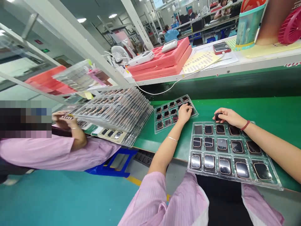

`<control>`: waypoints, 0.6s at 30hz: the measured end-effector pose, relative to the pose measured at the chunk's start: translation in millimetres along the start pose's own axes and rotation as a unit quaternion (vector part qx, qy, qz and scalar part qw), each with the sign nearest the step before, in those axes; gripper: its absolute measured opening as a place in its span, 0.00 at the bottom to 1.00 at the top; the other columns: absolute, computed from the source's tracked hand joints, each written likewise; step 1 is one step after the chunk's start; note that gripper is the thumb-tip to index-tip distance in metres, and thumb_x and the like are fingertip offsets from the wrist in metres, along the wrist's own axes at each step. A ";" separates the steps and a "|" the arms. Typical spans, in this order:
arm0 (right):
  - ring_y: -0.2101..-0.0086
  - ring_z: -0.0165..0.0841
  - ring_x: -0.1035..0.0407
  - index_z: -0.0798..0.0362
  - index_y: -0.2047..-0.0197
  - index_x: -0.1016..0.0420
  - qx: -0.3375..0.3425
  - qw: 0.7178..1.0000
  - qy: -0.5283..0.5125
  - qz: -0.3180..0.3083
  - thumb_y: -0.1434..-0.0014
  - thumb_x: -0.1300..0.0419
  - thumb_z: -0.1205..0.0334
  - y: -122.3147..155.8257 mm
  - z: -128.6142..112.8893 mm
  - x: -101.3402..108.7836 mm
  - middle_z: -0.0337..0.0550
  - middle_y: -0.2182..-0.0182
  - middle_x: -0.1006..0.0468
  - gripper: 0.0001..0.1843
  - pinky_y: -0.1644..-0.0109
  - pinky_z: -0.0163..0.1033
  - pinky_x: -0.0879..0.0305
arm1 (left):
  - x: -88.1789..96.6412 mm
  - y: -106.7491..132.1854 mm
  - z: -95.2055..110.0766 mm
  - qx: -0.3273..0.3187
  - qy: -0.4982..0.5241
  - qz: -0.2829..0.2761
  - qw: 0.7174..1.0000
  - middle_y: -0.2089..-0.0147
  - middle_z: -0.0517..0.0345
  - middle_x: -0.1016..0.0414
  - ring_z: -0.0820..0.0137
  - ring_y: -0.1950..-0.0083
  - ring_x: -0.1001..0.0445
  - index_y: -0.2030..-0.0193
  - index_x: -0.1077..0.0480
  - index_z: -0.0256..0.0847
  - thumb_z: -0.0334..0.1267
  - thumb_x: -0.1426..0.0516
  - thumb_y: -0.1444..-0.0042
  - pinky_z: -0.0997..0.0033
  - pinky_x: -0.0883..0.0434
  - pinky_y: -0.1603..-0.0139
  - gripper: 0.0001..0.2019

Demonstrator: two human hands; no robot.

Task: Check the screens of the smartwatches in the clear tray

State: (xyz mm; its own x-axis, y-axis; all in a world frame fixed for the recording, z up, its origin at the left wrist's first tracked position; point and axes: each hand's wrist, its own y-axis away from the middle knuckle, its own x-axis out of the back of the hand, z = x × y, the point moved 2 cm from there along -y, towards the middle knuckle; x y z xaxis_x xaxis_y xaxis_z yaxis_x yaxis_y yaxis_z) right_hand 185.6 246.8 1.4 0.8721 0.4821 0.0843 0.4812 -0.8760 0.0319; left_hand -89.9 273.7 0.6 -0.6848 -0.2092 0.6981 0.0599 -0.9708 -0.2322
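Note:
My right hand (227, 116) pinches a small dark square screen module (218, 116) at the far edge of the near clear plastic tray (231, 180), whose pockets hold several dark modules. My left hand (184, 113) reaches to the farther clear tray (157, 130) on the green belt, fingers curled down onto a module (191, 110) in its right-hand pockets. Both arms wear pink striped sleeves, and a red bead bracelet circles my right wrist.
A tall stack of clear trays (117, 110) sits left of the far tray. A co-worker in pink (58, 150) handles trays at the far left. Above the belt a white shelf (258, 61) carries red foam trays (164, 59), papers, a phone and a pink fan.

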 end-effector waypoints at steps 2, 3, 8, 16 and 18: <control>0.61 0.38 0.23 0.52 0.62 0.23 0.011 1.000 0.019 0.006 0.46 0.33 0.53 0.1 0.8 2.2 0.49 0.61 0.15 0.13 0.65 0.39 0.27 | 1.2 -4.8 -8.6 0.021 -0.057 -0.014 0.998 0.31 0.44 0.31 0.55 0.25 0.40 0.48 0.23 0.39 0.34 0.44 0.40 0.48 0.47 0.23 0.15; 0.60 0.39 0.24 0.52 0.63 0.22 0.017 0.999 0.029 0.013 0.47 0.33 0.51 -0.1 1.5 3.9 0.49 0.61 0.16 0.14 0.64 0.39 0.27 | 0.2 -4.8 -11.1 0.027 -0.062 -0.019 0.998 0.29 0.44 0.33 0.54 0.24 0.42 0.44 0.25 0.40 0.34 0.44 0.39 0.45 0.48 0.23 0.18; 0.66 0.38 0.27 0.51 0.65 0.20 0.031 0.990 0.105 0.089 0.50 0.32 0.50 -4.9 3.0 7.1 0.46 0.66 0.19 0.14 0.63 0.44 0.28 | -10.0 0.6 -11.5 0.034 -0.102 -0.058 0.993 0.24 0.43 0.43 0.51 0.21 0.51 0.32 0.33 0.40 0.35 0.48 0.35 0.39 0.55 0.23 0.24; 0.68 0.38 0.26 0.51 0.69 0.24 0.064 0.950 0.295 0.077 0.45 0.38 0.58 -15.0 -16.5 -67.7 0.43 0.71 0.20 0.06 0.61 0.43 0.34 | 9.6 6.0 -9.4 0.016 -0.081 -0.065 0.994 0.24 0.44 0.42 0.51 0.22 0.48 0.28 0.39 0.40 0.40 0.43 0.37 0.41 0.55 0.23 0.30; 0.64 0.40 0.27 0.51 0.71 0.24 0.119 0.923 0.362 0.054 0.46 0.38 0.59 -13.6 -18.4 -88.1 0.45 0.68 0.19 0.06 0.59 0.43 0.35 | 27.1 14.0 -13.4 0.005 -0.077 -0.065 0.995 0.25 0.45 0.41 0.51 0.22 0.46 0.28 0.39 0.41 0.42 0.43 0.37 0.39 0.55 0.23 0.31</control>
